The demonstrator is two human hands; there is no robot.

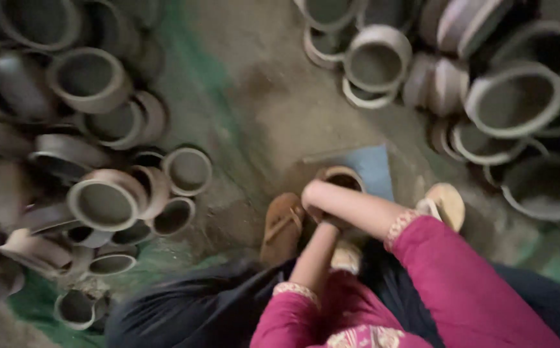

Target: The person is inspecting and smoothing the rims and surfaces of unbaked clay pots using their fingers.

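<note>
**Small Clay Pot Held Low Between Two Hands on Workshop Floor**

On a packed earthen floor (pixel 260 96), between two crowded banks of clay vessels, a small brown pot (pixel 343 176) is seen standing at the near edge of a blue mat (pixel 373 169). The pot lies directly ahead of the person, just beyond both hands, with its round mouth turned upward and slightly away; no long axis is offered, the form being round. The right hand (pixel 314 196) is laid against the pot's near rim, its fingers curled over the edge, though the grip itself is blurred and cannot be told for certain. The left hand (pixel 329 224) is tucked beneath the right forearm, so whether it is spread or closed cannot be told. Of the two, the right hand is the nearer to the pot. A brown sandal (pixel 282 227) is planted just left of the hands, and a pale sandal (pixel 446 205) just right of them. Grey unfired pots (pixel 102 203) are heaped at the left, many tipped on their sides, and larger grey bowls (pixel 515 98) are piled at the upper right. Pink sleeves with patterned cuffs are worn over dark clothing, and dim light is cast throughout.
</note>
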